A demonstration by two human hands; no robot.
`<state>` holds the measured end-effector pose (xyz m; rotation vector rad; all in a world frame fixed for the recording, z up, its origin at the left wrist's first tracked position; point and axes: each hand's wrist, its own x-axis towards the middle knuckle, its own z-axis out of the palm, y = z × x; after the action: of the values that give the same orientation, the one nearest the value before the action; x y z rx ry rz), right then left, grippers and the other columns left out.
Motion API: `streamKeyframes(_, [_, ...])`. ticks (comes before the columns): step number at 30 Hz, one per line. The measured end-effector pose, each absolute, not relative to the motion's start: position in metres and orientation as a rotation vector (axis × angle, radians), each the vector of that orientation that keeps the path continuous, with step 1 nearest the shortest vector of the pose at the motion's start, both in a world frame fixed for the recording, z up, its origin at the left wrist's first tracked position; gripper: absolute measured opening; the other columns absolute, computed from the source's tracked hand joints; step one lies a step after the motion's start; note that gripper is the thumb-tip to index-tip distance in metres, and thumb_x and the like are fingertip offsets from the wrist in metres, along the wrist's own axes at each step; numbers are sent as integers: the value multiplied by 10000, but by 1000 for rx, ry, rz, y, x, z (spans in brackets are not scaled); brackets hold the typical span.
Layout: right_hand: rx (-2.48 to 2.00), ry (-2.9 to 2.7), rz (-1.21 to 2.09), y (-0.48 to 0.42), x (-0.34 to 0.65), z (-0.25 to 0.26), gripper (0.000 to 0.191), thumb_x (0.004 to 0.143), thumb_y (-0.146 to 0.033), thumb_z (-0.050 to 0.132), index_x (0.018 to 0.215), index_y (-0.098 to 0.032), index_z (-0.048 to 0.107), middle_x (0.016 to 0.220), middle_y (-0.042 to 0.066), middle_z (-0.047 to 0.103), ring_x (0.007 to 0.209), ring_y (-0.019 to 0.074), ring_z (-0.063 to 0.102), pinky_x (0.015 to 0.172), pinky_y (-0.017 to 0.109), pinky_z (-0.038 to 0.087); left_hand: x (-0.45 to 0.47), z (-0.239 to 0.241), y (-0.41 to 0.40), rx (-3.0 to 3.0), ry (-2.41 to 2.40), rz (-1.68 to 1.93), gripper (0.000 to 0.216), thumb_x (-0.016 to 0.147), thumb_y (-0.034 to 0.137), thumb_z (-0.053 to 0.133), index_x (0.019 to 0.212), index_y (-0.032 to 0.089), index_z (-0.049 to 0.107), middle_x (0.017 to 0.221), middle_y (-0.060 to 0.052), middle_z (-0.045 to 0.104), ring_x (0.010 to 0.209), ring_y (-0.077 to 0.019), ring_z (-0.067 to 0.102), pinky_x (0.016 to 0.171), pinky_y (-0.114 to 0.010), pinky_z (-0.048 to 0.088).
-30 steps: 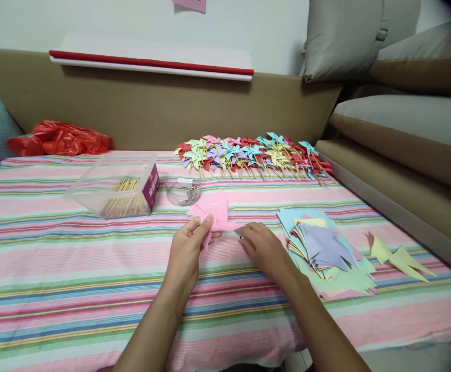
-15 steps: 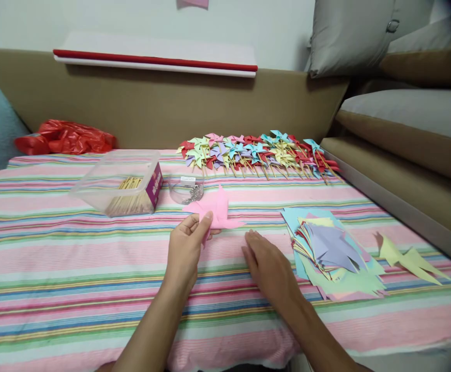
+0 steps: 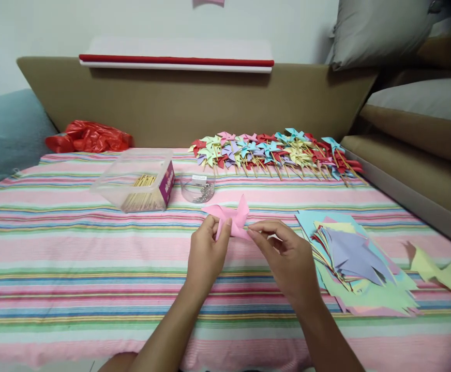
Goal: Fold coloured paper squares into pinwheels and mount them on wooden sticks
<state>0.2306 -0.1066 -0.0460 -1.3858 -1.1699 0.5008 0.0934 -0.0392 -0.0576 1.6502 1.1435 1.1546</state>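
A pink cut paper piece (image 3: 233,219) is held up above the striped cloth (image 3: 93,258). My left hand (image 3: 207,256) pinches its left side with thumb and fingers closed on it. From the right, my right hand (image 3: 287,258) comes in, its thumb and forefinger pinched at the paper's right edge. What else that pinch holds is too small to see.
A stack of coloured cut papers (image 3: 349,258) lies right of my hands, with a loose yellow piece (image 3: 442,271) beyond. Finished pinwheels (image 3: 275,152) lie in a row at the back. A clear box of sticks (image 3: 140,181), a small clear tub (image 3: 198,188) and a red bag (image 3: 89,138) are at back left.
My right hand lifted off the cloth and came up to the pink paper's right edge. The left hand kept hold of the paper. The camera shifted left.
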Motion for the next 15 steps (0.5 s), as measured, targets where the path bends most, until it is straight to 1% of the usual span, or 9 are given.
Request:
streamKeyframes(3, [-1406, -1299, 350, -104, 230, -48, 76, 904, -269, 671, 863, -251, 733, 807, -7, 708, 637, 143, 527, 602, 295, 460, 97, -60, -41, 1532, 1052, 1130, 364, 901, 457, 635, 685, 216, 470, 586, 57, 437, 546, -122, 396, 533, -247, 304])
streamKeyframes(6, [-1407, -1388, 262, -103, 231, -49, 69, 913, -217, 667, 886, -246, 723, 809, -15, 711, 706, 156, 531, 665, 306, 447, 100, -59, -44, 1435, 982, 1127, 339, 882, 482, 666, 730, 210, 533, 592, 49, 494, 569, -130, 476, 562, -243, 379])
streamKeyframes(8, [-1376, -1417, 242, -102, 231, -49, 82, 925, -200, 652, 888, -239, 714, 855, -4, 712, 787, 168, 562, 720, 318, 455, 102, -58, -47, 1376, 940, 1114, 324, 873, 482, 682, 752, 210, 554, 578, 51, 497, 571, -132, 497, 569, -243, 401])
streamKeyframes(10, [-1350, -1425, 242, -102, 232, -49, 93, 934, -192, 639, 892, -231, 713, 898, 13, 683, 863, 176, 581, 771, 329, 463, 102, -56, -49, 1329, 906, 1098, 305, 874, 476, 687, 782, 210, 571, 573, 53, 496, 576, -133, 505, 575, -241, 406])
streamKeyframes(12, [-1342, -1420, 262, -101, 232, -50, 97, 937, -195, 635, 900, -228, 718, 942, 27, 628, 916, 177, 583, 801, 330, 473, 102, -54, -51, 1307, 886, 1078, 289, 883, 470, 682, 813, 209, 580, 577, 55, 490, 590, -132, 506, 584, -239, 401])
streamKeyframes(15, [-1338, -1408, 286, -101, 232, -52, 95, 941, -212, 637, 922, -241, 726, 977, 28, 542, 942, 170, 569, 831, 324, 486, 101, -51, -52, 1311, 882, 1057, 296, 903, 465, 662, 811, 202, 561, 575, 64, 459, 592, -119, 480, 585, -230, 372])
